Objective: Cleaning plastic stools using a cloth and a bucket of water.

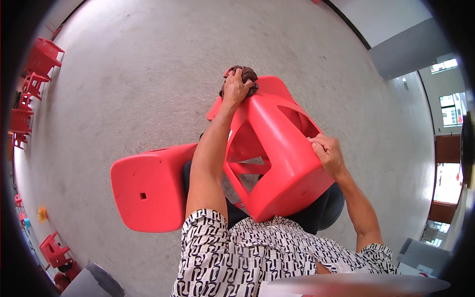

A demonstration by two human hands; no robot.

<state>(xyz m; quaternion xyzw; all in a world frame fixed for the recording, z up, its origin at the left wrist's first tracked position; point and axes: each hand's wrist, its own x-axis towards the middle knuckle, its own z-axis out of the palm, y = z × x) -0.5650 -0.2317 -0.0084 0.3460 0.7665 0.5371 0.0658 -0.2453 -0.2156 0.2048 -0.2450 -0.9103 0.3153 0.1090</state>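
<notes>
A red plastic stool (277, 133) lies tipped across my lap, its seat toward me and its legs pointing away. My left hand (236, 88) grips a dark brown cloth (249, 75) and presses it against the far end of a stool leg. On the stool's right side, my right hand (327, 152) is closed around the edge of a leg. A second red stool (148, 193) is at my left, with a small square hole in its seat. The folded cloth partly hides the leg end beneath it.
Grey floor (133, 74) spreads around me. Several red stools (43, 57) are stacked or standing along the far left, and another red stool (53, 250) is at the lower left. A grey wall panel (413, 49) stands at the upper right.
</notes>
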